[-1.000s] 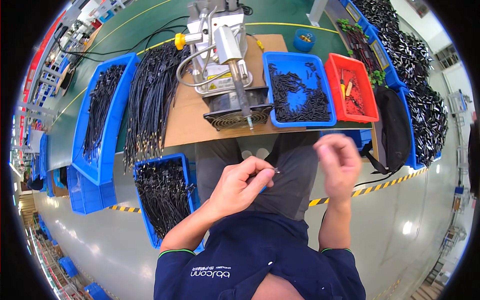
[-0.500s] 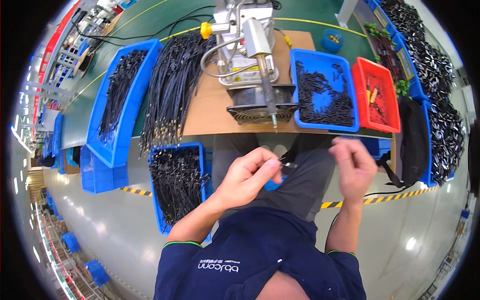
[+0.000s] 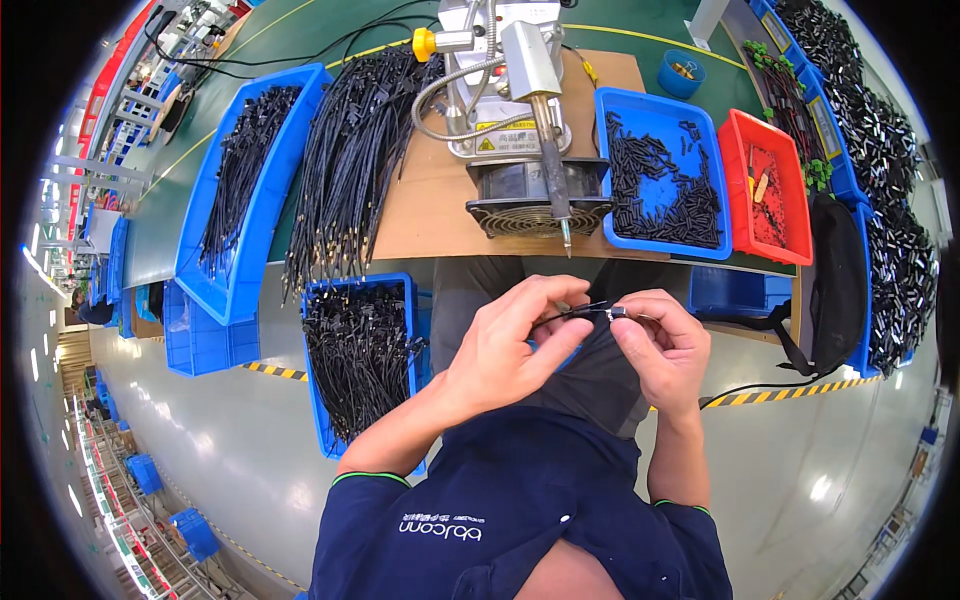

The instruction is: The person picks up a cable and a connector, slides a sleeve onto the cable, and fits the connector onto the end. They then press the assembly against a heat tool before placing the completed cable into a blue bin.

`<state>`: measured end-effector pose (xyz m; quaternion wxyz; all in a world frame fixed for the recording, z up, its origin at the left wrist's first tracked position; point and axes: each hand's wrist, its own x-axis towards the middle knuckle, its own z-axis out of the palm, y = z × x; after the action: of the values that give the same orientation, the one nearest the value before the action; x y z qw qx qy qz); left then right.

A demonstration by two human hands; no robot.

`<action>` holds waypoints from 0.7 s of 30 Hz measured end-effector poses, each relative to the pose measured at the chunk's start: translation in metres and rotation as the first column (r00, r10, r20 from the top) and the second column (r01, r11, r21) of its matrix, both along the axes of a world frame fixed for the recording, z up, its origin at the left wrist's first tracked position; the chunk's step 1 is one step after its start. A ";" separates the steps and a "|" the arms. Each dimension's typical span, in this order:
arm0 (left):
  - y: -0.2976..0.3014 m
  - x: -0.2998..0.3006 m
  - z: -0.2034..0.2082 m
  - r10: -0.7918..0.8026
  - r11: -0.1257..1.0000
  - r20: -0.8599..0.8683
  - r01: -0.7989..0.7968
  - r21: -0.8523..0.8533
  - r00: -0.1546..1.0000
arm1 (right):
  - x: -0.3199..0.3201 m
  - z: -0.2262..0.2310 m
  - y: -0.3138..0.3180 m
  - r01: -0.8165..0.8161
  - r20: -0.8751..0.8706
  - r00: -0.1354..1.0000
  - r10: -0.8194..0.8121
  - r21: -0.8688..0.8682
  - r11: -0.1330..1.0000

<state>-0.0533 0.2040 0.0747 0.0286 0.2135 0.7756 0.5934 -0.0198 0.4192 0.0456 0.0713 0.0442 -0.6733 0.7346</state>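
Your half-curled left hand (image 3: 520, 342) holds a thin black cable (image 3: 588, 310); your right hand (image 3: 665, 345), nearly closed, pinches a small black-and-silver connector (image 3: 618, 312), both just off the near edge of the green counter (image 3: 630, 18). A slack pinch could drop the connector.

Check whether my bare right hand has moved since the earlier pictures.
Yes: judged against the red rectangular plastic bin, the bare right hand has shifted left, toward the bare left hand.
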 end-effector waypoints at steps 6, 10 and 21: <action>0.000 -0.005 -0.004 0.027 0.996 -0.146 -0.038 -0.076 0.989 | -0.001 0.001 -0.011 -0.027 0.031 0.999 0.030 -0.103 0.994; 0.003 -0.003 0.001 0.027 0.997 -0.086 -0.033 -0.065 0.996 | 0.002 0.001 -0.011 -0.035 0.018 0.999 0.037 -0.111 0.993; 0.003 -0.002 -0.004 -0.040 0.997 0.358 0.012 0.079 0.933 | 0.003 -0.005 -0.016 -0.023 -0.001 1.000 0.023 -0.118 0.993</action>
<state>-0.0557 0.2074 0.0703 0.1696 0.1127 0.7315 0.6507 -0.0173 0.4033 0.0402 0.0654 0.0476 -0.6281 0.7740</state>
